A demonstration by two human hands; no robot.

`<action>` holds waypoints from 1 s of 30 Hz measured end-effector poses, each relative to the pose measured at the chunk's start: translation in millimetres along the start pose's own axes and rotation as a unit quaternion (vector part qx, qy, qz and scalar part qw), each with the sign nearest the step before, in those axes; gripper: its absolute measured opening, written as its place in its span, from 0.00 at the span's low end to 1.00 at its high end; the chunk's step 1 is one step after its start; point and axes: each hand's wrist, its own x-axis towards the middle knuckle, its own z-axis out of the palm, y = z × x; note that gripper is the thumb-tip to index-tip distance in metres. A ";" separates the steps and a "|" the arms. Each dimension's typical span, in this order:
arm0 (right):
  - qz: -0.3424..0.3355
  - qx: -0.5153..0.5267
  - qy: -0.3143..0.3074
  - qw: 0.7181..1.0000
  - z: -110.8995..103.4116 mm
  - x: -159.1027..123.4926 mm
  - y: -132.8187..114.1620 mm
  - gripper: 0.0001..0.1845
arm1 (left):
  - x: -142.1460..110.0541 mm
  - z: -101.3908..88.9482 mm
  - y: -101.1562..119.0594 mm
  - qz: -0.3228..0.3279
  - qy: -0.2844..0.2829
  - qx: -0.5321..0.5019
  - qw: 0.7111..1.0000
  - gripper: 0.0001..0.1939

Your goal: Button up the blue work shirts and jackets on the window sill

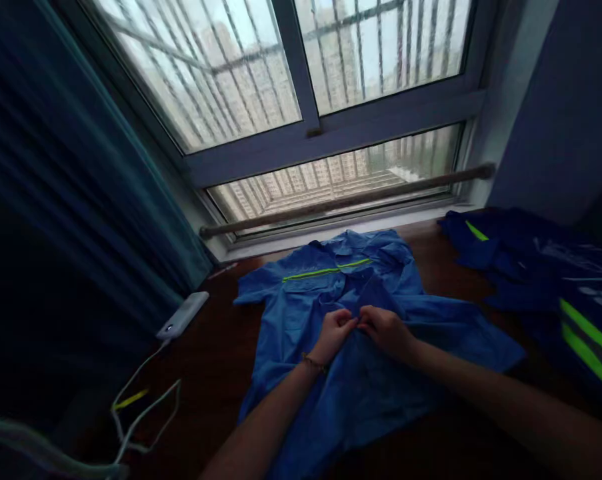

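A blue short-sleeved shirt [291, 320] with a yellow-green stripe across its chest lies spread on a dark brown wooden surface, its collar toward the window. Both hands meet at the middle of its front. My left hand [337, 330], a bracelet at its wrist, pinches the shirt's fabric between thumb and fingers. Just beside it my right hand [383, 328] is closed on the fabric too, fingertips nearly touching the left ones. The cloth rises in folds around the fingers. Whether a button lies between them is too small to tell.
A white power strip [185, 315] with a white cable [143, 363] lies at left, near a yellow object [131, 399]. A blue curtain [105, 173] hangs there. Darker blue garments [531, 257] with reflective stripes are heaped at right. A barred window [331, 127] and a rail [351, 202] stand behind.
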 end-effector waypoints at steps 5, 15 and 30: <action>0.028 -0.016 0.007 0.999 -1.3 -0.4 -0.8 0.13 | -0.8 0.5 0.5 0.006 0.005 -0.003 1.000 0.17; -0.027 -0.202 -0.050 0.978 -5.6 -0.3 -1.3 0.17 | -8.5 1.2 6.8 0.155 0.018 0.171 0.973 0.10; 0.145 0.043 0.158 0.976 -26.8 15.0 11.8 0.14 | -3.3 -17.3 30.4 0.135 -0.111 0.222 0.959 0.14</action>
